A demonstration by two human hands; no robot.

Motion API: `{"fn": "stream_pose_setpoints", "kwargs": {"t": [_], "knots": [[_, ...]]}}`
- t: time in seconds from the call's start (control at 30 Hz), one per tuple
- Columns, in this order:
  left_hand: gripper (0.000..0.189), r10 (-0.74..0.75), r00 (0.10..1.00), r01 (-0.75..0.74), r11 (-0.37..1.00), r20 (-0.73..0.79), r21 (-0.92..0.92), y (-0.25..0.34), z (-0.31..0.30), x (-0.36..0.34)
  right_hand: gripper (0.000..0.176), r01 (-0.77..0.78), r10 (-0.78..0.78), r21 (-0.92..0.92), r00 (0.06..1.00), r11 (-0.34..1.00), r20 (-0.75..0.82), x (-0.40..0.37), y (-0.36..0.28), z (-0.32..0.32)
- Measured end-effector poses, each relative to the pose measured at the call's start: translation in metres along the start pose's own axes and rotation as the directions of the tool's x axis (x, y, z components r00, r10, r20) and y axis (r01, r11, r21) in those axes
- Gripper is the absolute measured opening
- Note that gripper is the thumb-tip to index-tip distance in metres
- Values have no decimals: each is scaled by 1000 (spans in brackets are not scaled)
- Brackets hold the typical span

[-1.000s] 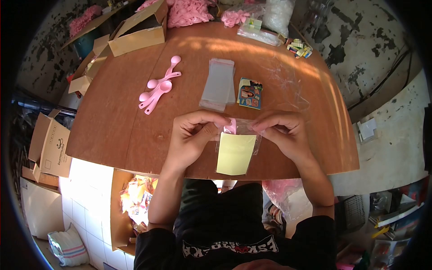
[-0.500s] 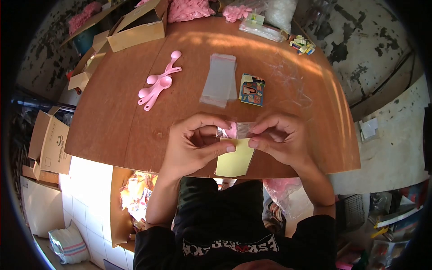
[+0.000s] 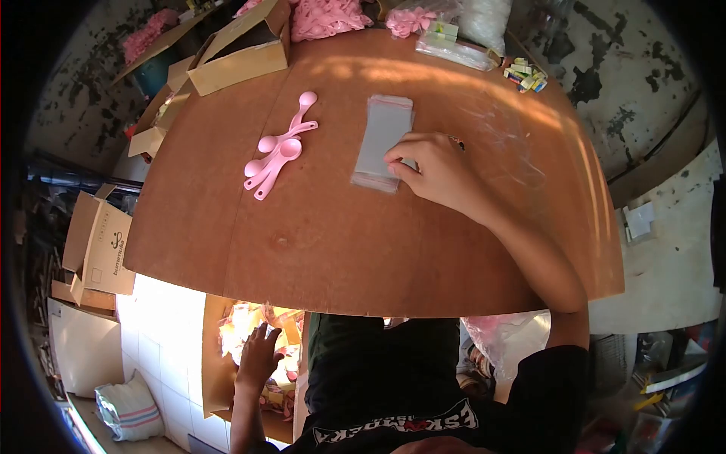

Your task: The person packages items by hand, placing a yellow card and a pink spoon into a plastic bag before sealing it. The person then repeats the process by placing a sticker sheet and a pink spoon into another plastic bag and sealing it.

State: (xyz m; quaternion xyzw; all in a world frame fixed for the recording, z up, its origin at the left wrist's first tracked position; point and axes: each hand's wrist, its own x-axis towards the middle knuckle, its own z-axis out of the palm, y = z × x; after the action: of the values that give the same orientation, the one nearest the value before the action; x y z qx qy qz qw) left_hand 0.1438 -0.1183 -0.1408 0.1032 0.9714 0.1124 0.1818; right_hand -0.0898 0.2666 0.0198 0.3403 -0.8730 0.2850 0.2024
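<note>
My right hand (image 3: pixel 435 170) reaches over the table, thumb and fingertips pinched at the right edge of a stack of clear plastic bags (image 3: pixel 382 144). How many bags the pinch takes in is too small to tell. The small printed cards beside the stack are almost wholly hidden behind this hand. Below the table's left front edge, my left hand (image 3: pixel 261 354) hangs over an open cardboard box (image 3: pixel 217 378) of bright packets (image 3: pixel 283 371), its fingers apart and nothing seen in them. Pink measuring spoons (image 3: pixel 286 151) lie in a loose group left of the bags.
On the brown table (image 3: pixel 340 250), an open carton (image 3: pixel 242 68) stands at the back left. Bags of pink pieces (image 3: pixel 329 19) and a clear plastic pack (image 3: pixel 457 53) line the far edge. Small yellow-and-blue boxes (image 3: pixel 525 76) lie at the back right.
The clear packet with the yellow card has left both hands and the tabletop. My left hand has dropped to the box below; my right hand has moved forward to the plastic bags.
</note>
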Motion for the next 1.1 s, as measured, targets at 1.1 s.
{"fn": "stream_pose_setpoints", "kwargs": {"t": [1.1], "knots": [[35, 675, 646, -658, 729, -355, 189, 150, -192, 176, 6, -110, 107, -215, 994, 970, -27, 15, -17, -16]]}}
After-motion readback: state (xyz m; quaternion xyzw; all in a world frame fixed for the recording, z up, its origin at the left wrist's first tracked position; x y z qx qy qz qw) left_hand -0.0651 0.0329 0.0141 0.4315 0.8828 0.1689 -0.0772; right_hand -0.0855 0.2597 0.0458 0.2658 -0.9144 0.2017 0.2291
